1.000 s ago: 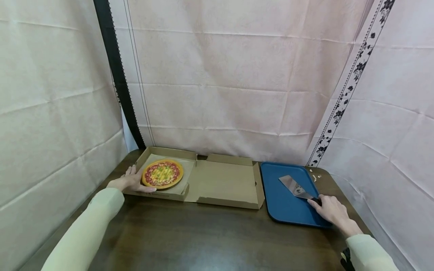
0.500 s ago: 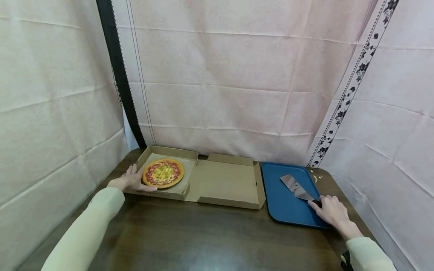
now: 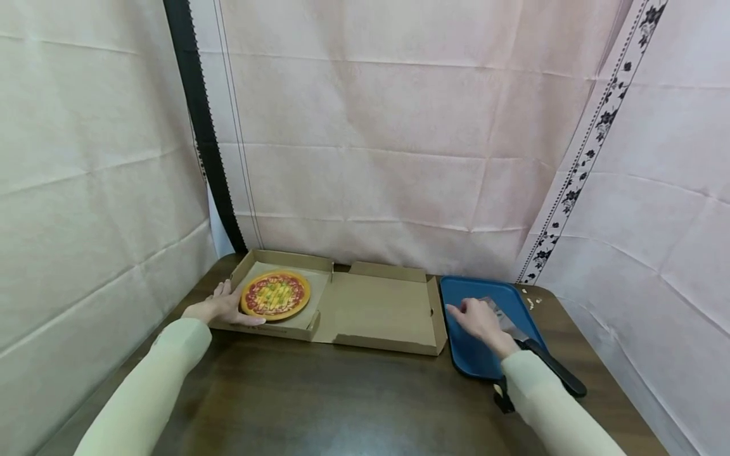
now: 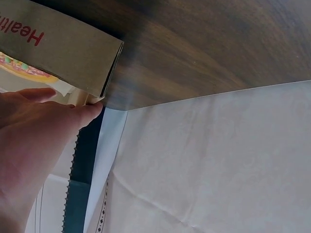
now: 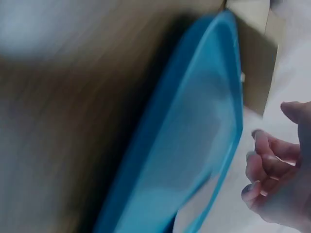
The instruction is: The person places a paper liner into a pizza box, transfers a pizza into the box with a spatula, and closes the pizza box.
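Note:
In the head view a round toy-like pizza (image 3: 275,295) lies on paper in the left half of an unfolded cardboard pizza box (image 3: 381,308). My left hand (image 3: 221,309) grips this box at its near left corner, thumb inside by the pizza and fingers over the left wall. My right hand (image 3: 478,318) is over the blue tray (image 3: 472,356), fingers loosely curled and holding nothing. A metal spatula (image 3: 554,366) lies diagonally across the tray, its black handle past the right edge; hand and sleeve hide part of it. The blurred tray (image 5: 194,126) fills the middle of the right wrist view.
A dark wooden table (image 3: 342,392) carries everything. Pale cloth (image 3: 371,126) hangs close behind it and on both sides. Small light crumbs or scraps (image 3: 531,303) lie beside the tray's far right corner.
My right hand has let go of the spatula's handle and moved left over the tray. The spatula now lies there with its handle uncovered. My left hand and the pizza box have stayed put.

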{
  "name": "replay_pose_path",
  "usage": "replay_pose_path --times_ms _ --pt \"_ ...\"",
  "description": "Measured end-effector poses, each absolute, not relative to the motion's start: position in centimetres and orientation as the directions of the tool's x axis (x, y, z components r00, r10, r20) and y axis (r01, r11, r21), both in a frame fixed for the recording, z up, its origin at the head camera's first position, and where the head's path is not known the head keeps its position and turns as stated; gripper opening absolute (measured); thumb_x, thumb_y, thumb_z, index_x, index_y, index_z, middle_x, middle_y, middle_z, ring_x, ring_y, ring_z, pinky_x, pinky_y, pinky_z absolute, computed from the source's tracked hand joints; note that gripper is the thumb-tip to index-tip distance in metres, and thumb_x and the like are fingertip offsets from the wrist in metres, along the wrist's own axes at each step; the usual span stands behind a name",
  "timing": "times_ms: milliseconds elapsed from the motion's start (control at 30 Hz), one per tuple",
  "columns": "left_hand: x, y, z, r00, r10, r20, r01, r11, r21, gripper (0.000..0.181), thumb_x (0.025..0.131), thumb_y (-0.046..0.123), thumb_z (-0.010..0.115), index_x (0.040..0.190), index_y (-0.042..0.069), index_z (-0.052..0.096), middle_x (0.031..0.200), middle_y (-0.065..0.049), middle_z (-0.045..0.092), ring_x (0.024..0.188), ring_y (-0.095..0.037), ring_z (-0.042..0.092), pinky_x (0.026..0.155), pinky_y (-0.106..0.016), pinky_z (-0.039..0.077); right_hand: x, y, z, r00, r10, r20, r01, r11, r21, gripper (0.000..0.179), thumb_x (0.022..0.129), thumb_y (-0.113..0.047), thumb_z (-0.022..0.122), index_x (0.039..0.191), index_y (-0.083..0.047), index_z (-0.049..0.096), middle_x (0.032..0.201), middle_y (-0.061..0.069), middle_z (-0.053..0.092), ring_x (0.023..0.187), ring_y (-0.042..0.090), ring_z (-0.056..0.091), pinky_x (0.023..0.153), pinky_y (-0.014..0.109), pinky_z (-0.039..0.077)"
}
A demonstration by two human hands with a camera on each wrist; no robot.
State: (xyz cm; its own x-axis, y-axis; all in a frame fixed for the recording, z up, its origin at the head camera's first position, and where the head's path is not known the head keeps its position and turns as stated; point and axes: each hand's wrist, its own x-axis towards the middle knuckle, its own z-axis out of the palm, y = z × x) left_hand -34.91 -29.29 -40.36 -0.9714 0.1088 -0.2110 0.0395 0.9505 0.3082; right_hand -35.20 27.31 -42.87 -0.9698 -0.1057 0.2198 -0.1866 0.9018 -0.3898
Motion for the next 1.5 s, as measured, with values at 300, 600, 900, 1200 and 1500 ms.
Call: replay_pose_path --times_ms 300,600,900,1200,1500 --pt "-35.2 -28.4 -40.1 -0.973 0.091 -0.212 0.026 0.955 0.294 0.124 0.073 0.068 0.070 0.151 -0.006 0.008 0.150 -0.045 -0.002 0.140 -0.059 0.001 0.111 -0.070 0.015 -37.0 22.8 -43.2 -0.997 -0.035 -0.062 -0.007 0.912 -0.411 0.037 0.092 -0.019 0.058 0.059 -0.014 0.042 0.047 -0.003 0.028 0.040 0.010 0.020 0.040 0.024 0.016" --pt "-35.1 -28.4 -39.5 -0.971 0.079 -0.226 0.019 0.967 0.255 0.120 0.075 0.065 0.068 0.150 -0.010 0.011 0.149 -0.046 -0.001 0.140 -0.060 0.002 0.110 -0.070 0.020 -37.3 22.0 -37.6 -0.995 -0.084 -0.051 -0.062 0.938 -0.342 0.017 0.086 -0.007 0.045 0.070 -0.009 0.048 0.049 -0.001 0.033 0.043 0.012 0.023 0.041 0.025 0.019" --pt "-35.0 -29.0 -39.9 -0.972 0.070 -0.224 0.002 0.956 0.293 0.127 0.071 0.068 0.072 0.149 -0.009 0.007 0.149 -0.046 -0.003 0.138 -0.061 0.000 0.110 -0.071 0.017 -37.5 17.8 -29.4 -0.992 -0.125 -0.002 -0.122 0.967 -0.223 0.029 0.090 -0.012 0.046 0.061 -0.012 0.045 0.048 0.002 0.048 0.042 0.016 0.047 0.038 0.025 0.031" --pt "-35.1 -28.2 -40.4 -0.968 0.068 -0.244 -0.001 0.962 0.273 0.126 0.069 0.070 0.071 0.145 -0.016 0.019 0.147 -0.049 -0.002 0.138 -0.063 0.001 0.108 -0.071 0.020 -38.0 13.7 -23.5 -0.986 -0.167 0.021 -0.169 0.979 -0.114 0.024 0.090 -0.011 0.045 0.068 -0.008 0.056 0.065 0.011 0.069 0.044 0.016 0.058 0.042 0.026 0.039" --pt "-34.6 -26.2 -40.4 -0.967 0.066 -0.246 0.025 0.986 0.166 0.119 0.064 0.081 0.066 0.132 -0.015 0.046 0.143 -0.051 0.013 0.133 -0.061 0.019 0.101 -0.071 0.032 -38.7 13.4 -22.0 -0.984 -0.169 0.046 -0.173 0.981 -0.089 0.016 0.091 -0.013 0.046 0.079 -0.008 0.054 0.067 0.007 0.062 0.049 0.017 0.062 0.058 0.034 0.048"
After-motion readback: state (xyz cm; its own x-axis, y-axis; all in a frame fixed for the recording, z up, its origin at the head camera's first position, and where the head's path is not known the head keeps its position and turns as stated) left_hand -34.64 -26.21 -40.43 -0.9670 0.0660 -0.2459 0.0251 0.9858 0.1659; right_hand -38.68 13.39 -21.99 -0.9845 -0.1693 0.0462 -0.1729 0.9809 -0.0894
